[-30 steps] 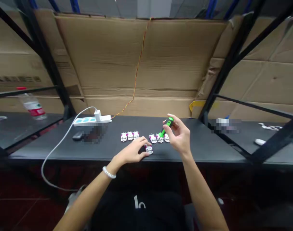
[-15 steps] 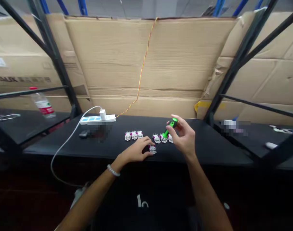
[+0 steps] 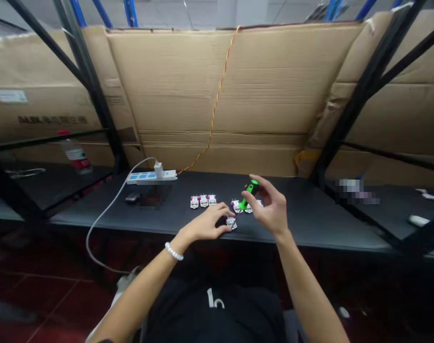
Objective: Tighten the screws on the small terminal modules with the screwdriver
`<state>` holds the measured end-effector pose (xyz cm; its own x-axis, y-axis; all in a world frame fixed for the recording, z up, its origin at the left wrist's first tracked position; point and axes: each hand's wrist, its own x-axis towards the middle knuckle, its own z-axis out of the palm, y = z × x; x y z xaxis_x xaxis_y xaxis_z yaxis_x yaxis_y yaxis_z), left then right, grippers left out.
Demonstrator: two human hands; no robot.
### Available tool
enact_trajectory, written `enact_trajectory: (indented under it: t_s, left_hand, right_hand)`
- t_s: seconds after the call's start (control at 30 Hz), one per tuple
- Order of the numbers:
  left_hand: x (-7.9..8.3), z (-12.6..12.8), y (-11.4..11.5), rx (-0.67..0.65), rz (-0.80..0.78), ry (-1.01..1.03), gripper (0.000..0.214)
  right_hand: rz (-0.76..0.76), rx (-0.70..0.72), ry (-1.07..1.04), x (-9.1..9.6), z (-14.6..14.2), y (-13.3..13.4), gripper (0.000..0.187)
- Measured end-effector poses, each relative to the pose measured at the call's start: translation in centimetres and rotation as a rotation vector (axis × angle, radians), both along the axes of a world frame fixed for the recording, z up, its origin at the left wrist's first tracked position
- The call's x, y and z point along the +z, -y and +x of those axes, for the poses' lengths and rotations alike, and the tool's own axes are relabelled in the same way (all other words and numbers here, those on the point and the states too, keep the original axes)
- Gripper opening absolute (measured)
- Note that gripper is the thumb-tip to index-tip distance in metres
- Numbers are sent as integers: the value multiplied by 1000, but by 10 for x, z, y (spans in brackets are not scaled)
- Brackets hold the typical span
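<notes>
One white-and-purple module [image 3: 231, 222] sits by the surface's [image 3: 167, 216] front edge, pinched between thumb and fingers of the left hand [image 3: 208, 225]; the right hand [image 3: 272, 206] grips a green-and-black screwdriver [image 3: 252, 188] in its fingertips. Compared with a second ago, the screwdriver stands steeper and nearer the module, suggesting closer alignment between them (tip contact cannot be confirmed). Writing: the left-hand carton [image 3: 56, 102] appears to read "AUX"; the bottle label [image 3: 80, 160] is illegible.

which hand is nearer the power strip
Left. The left hand is right of the power strip and closer to the camera; the right hand, holding the screwdriver, is farther right.
</notes>
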<state>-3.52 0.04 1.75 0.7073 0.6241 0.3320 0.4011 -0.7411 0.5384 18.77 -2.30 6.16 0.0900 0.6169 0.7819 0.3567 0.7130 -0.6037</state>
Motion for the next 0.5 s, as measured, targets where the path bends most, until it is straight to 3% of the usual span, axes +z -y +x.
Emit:
enact_trajectory:
  t_s: [0.37, 0.5]
  left_hand:
    - [1, 1, 2, -8, -14, 15, 31]
    - [12, -11, -2, 33, -22, 20, 39]
  right_hand:
    - [63, -91, -44, 2, 16, -4, 46]
    - [68, -86, -54, 2, 15, -3, 47]
